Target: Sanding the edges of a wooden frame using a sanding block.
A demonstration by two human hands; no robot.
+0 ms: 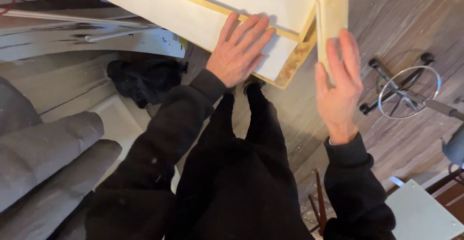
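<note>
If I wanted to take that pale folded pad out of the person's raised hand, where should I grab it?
Probably the upper end of the folded pad, coming from above. The right hand covers its lower end, fingers across the face, while the top stands free and flat, easy to pinch across its thin faces. The left hand rests on the white board.

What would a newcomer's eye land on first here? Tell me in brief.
First, the left hand pressed flat on a white panel with a yellowish edge, top centre. Next, the right hand holding a folded cream pad upright beside that panel's corner. At far right, a stool base with a chrome ring stands on the wooden floor.
</note>
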